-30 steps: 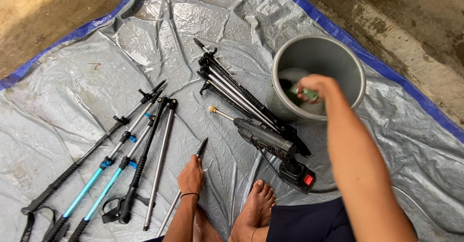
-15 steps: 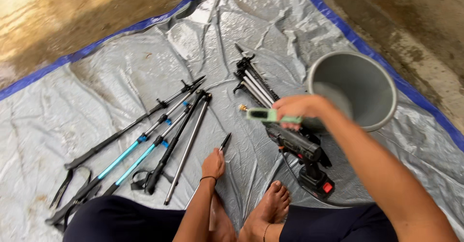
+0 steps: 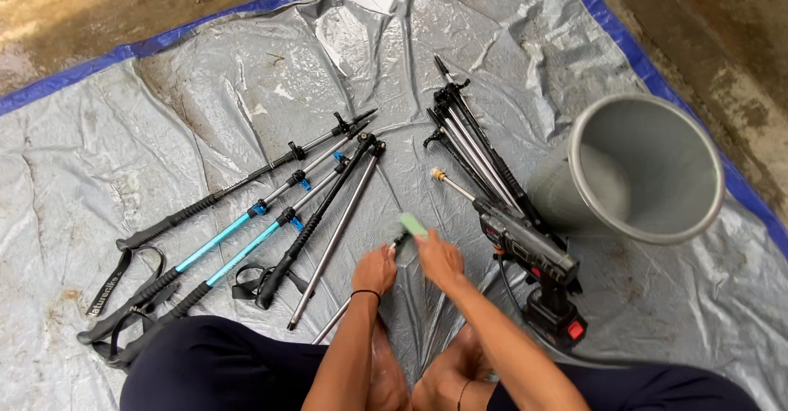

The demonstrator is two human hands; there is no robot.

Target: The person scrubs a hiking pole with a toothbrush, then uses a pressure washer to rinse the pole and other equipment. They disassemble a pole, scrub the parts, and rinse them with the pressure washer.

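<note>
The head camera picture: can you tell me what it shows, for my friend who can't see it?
A person sits on a wet grey tarp, the left hand gripping a thin pole section while the right hand holds a small green brush against its tip. Trekking poles lie to the left; a cordless spray gun and grey bucket sit right.

Ground cover: grey tarpaulin (image 3: 205, 74) with blue edging, creased, wet-looking, spread over bare concrete (image 3: 706, 17).
Bucket: grey plastic bucket (image 3: 648, 230), right side of tarp, mouth tipped toward camera.
Spray tool: black cordless spray gun (image 3: 525, 243) with brass nozzle and red-buttoned battery base, lay just left of bucket.
Folded poles: bundle of black-and-silver pole sections (image 3: 476, 152), touching spray gun, tips pointing away.
Long poles: black trekking pole (image 3: 238, 185), two blue-shafted poles (image 3: 238, 238) and one black-gripped pole (image 3: 320, 214), fanned side by side at left, straps toward near edge.
</note>
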